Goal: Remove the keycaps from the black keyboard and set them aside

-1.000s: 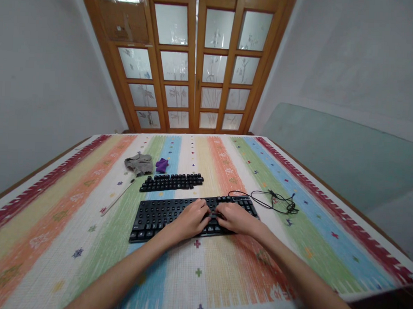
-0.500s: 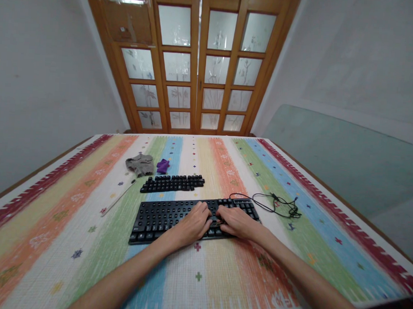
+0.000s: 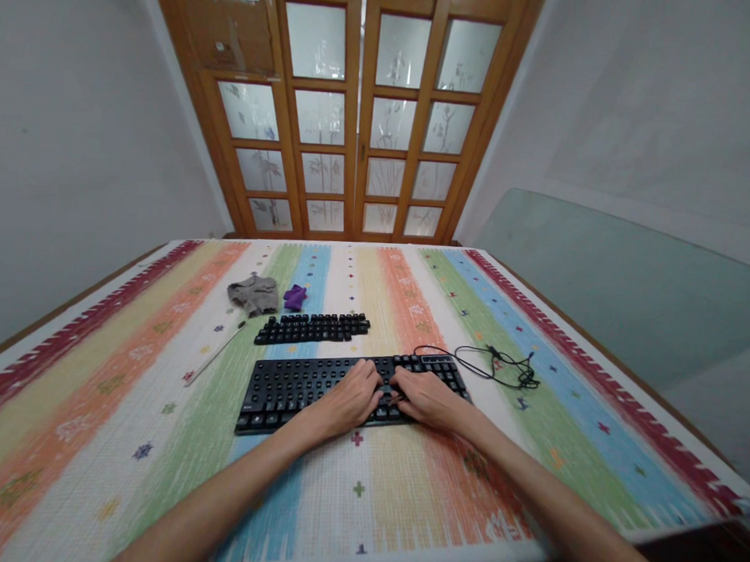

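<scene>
Black keyboard [image 3: 300,384]: is lying flat on the striped tablecloth [image 3: 170,455], in front of the person, its left and middle rows showing exposed key posts while its bottom row is wearing keycaps.
Left hand [image 3: 351,395]: is touching the middle of the keyboard, its fingers curling down towards the keys; whether they are clamping anything cannot be told.
Right hand [image 3: 428,397]: is bending over the keyboard's right part, thumb and fingers pointing inward; its grip is also too hidden to tell.
Gap between hands: is staying narrow, the fingertips facing each other just apart.
Loose black keycaps [image 3: 313,329]: are sitting in rows just beyond the keyboard's left half.
Black cable [image 3: 495,353]: is looping across the cloth to the keyboard's right.
Toothbrush [image 3: 213,356]: is lying aslant left of the keycaps.
Grey cloth [image 3: 253,296]: is lying crumpled behind the keycaps, near a smaller purple cloth [image 3: 294,297].
Glazed wooden doors [image 3: 390,93]: are standing beyond the table.
</scene>
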The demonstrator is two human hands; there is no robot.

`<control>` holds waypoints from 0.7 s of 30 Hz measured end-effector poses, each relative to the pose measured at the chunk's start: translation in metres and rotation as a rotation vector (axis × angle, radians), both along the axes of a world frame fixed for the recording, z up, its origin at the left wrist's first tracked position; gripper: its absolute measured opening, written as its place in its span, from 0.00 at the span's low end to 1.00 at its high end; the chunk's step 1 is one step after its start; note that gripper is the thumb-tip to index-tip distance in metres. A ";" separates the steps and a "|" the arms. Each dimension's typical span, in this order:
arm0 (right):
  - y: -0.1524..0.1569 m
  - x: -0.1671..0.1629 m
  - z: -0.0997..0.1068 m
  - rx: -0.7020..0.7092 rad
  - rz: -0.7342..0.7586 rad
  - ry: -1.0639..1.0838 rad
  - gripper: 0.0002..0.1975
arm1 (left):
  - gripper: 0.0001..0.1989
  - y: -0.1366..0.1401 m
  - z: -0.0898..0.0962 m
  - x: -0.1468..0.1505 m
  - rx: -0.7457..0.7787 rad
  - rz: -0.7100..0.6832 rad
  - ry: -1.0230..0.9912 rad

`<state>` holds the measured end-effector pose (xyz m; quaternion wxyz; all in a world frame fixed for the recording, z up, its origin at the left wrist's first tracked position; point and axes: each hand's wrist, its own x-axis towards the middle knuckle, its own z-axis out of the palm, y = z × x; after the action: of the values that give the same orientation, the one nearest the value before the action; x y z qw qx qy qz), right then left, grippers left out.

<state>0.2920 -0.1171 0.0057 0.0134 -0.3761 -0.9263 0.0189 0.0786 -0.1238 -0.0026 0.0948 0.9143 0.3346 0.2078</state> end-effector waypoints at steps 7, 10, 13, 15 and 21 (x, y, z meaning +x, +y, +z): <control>-0.001 0.002 -0.006 0.075 0.018 0.065 0.06 | 0.03 -0.002 0.005 0.000 -0.006 -0.004 -0.014; -0.001 0.004 -0.007 0.116 0.034 0.107 0.06 | 0.02 -0.002 0.004 -0.002 -0.002 -0.011 -0.057; -0.001 0.006 -0.006 0.155 0.058 0.160 0.06 | 0.03 -0.001 0.006 -0.004 0.019 -0.022 -0.095; -0.002 0.006 -0.003 0.172 0.062 0.195 0.07 | 0.04 -0.002 0.009 -0.006 0.047 -0.018 -0.098; -0.004 -0.007 0.013 0.174 0.062 0.297 0.09 | 0.07 -0.006 0.020 -0.021 0.124 0.043 -0.077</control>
<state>0.2852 -0.1208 0.0191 0.1820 -0.3379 -0.9234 -0.0058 0.0577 -0.1296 0.0178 0.0462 0.9023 0.3368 0.2651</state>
